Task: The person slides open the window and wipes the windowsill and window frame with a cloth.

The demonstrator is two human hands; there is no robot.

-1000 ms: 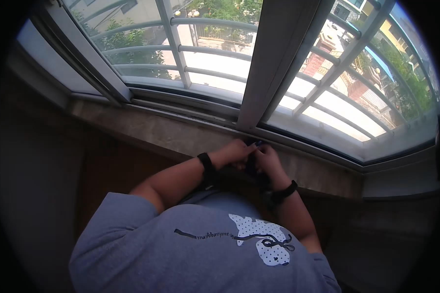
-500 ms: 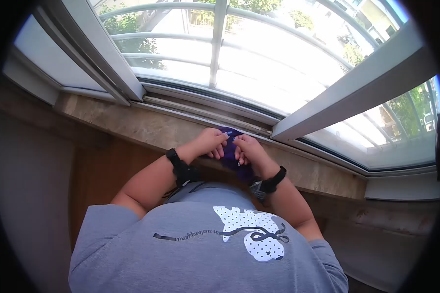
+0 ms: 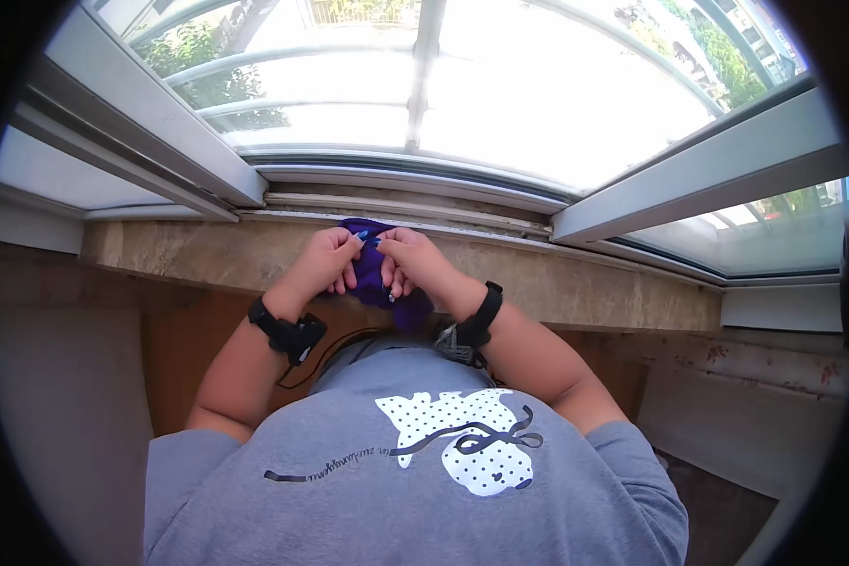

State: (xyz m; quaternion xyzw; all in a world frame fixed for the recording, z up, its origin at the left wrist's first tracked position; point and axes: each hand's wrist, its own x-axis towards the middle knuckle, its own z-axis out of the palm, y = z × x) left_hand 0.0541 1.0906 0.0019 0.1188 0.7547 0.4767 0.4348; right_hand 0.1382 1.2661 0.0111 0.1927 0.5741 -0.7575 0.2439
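A purple cloth [image 3: 373, 269] is bunched between my two hands, over the front edge of the stone windowsill [image 3: 208, 253]. My left hand [image 3: 332, 257] is closed on it, thumb and index finger pinching its upper part. Close beside it my right hand [image 3: 410, 257] pinches the cloth the same way, the two thumbs almost meeting. The cloth's lower end [image 3: 412, 309] hangs below my right fingers, in front of my shirt. What lies inside its folds is hidden.
Beyond the sill runs the sliding window track [image 3: 406, 203], with white frames [image 3: 689, 174] at both sides and a curved railing [image 3: 424, 85] outside. Black straps with devices [image 3: 302, 338] sit on both wrists. A dark cable [image 3: 325, 354] loops below the sill.
The view has turned, so hands and cloth appear farther left and slightly higher. Both hands keep their pinch on the cloth, and more of its purple surface shows between them.
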